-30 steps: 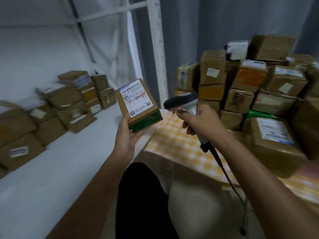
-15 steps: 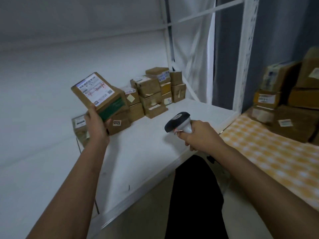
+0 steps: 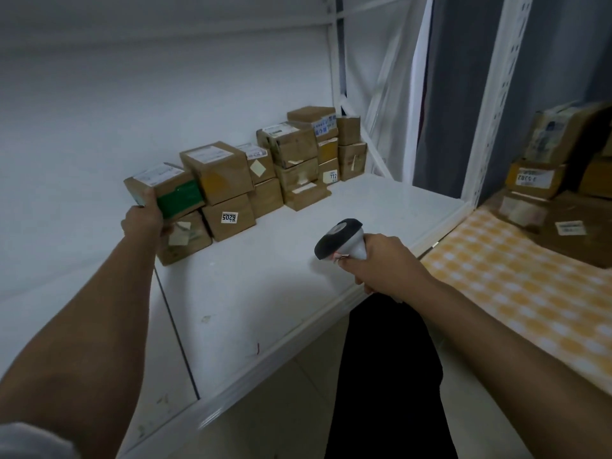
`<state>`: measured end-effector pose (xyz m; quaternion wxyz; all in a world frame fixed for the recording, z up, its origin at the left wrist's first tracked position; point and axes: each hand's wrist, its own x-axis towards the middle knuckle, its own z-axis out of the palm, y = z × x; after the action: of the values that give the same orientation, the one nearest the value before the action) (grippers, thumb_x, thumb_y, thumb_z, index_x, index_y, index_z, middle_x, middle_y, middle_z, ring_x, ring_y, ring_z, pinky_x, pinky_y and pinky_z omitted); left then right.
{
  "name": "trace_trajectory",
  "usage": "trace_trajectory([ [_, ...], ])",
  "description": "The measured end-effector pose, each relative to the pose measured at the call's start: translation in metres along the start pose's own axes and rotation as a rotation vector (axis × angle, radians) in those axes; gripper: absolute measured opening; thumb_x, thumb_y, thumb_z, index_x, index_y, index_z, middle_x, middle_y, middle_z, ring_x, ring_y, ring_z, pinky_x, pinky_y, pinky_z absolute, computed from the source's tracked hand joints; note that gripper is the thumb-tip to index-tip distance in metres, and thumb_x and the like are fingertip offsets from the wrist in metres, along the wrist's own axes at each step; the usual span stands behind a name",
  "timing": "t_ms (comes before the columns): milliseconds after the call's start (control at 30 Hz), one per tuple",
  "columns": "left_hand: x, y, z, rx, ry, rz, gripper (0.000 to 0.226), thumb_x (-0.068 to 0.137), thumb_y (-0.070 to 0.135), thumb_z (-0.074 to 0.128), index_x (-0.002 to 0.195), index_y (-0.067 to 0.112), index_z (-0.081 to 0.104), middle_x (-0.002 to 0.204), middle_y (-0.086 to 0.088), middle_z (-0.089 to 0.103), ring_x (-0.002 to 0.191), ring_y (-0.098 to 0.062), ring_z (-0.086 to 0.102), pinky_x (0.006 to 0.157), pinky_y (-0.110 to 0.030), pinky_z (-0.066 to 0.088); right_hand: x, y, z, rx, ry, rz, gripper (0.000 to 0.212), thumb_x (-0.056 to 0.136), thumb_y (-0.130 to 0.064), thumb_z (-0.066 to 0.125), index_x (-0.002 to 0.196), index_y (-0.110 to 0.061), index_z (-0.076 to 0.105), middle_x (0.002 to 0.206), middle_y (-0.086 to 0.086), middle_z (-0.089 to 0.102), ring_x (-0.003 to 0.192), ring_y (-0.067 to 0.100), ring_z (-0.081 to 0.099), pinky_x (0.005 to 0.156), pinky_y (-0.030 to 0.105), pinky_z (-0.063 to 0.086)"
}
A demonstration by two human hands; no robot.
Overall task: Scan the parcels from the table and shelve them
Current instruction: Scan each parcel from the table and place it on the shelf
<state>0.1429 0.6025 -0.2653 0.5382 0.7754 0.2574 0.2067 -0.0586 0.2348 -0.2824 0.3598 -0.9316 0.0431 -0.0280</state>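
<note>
White shelf (image 3: 298, 293), row of stacked boxes (image 3: 288, 160) along its back edge, checked table (image 3: 516, 293) at its right end bore more boxes, parcel (image 3: 169, 190) topped the row's left end, left hand (image 3: 145, 220) gripped it, right hand (image 3: 381, 266) curled round scanner (image 3: 341, 240).

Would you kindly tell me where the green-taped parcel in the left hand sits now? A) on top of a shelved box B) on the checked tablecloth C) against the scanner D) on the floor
A: the left hand holds the green-taped parcel atop a shelved box, at the row's left end.
</note>
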Motion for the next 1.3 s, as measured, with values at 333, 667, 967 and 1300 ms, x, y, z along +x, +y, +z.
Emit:
trace_trajectory([
  [333,0.008,-0.008,0.022,-0.036,0.071,0.02,0.053,0.103,0.021,0.044,0.153,0.011,0.03,0.156,-0.016,0.027,0.135,-0.033,0.044,0.11,-0.041,0.043,0.01,-0.001,0.004,-0.013,-0.013,0.019,0.026,0.093,-0.038,0.062,0.093,-0.013,0.065,0.08,0.005,0.074,0.064,0.02,0.072,0.075,0.037,0.061],
  [667,-0.099,0.012,0.08,-0.274,-0.252,0.25,0.044,0.102,0.004,0.046,0.143,0.02,0.047,0.137,-0.008,0.054,0.099,-0.019,0.066,0.083,-0.033,0.059,0.007,0.017,-0.021,0.028,0.034,0.016,0.022,0.092,-0.036,0.064,0.088,-0.014,0.066,0.071,0.001,0.074,0.056,0.017,0.07,0.068,0.035,0.059],
  [967,-0.281,0.047,0.184,-0.131,-0.982,0.377,0.029,0.106,0.009,0.049,0.129,0.021,0.061,0.131,-0.003,0.059,0.092,-0.017,0.072,0.088,-0.029,0.06,-0.055,0.074,-0.111,0.028,0.311,0.107,0.018,0.092,-0.034,0.066,0.081,-0.02,0.065,0.059,-0.004,0.069,0.047,0.009,0.065,0.055,0.025,0.047],
  [1300,-0.465,0.064,0.264,-0.044,-1.591,0.477,0.018,0.106,0.017,0.052,0.113,0.023,0.067,0.129,-0.003,0.063,0.092,-0.017,0.074,0.074,-0.021,0.057,-0.2,0.145,-0.219,-0.002,0.855,0.417,0.016,0.094,-0.034,0.064,0.084,-0.022,0.063,0.069,-0.001,0.069,0.056,0.009,0.065,0.054,0.026,0.051],
])
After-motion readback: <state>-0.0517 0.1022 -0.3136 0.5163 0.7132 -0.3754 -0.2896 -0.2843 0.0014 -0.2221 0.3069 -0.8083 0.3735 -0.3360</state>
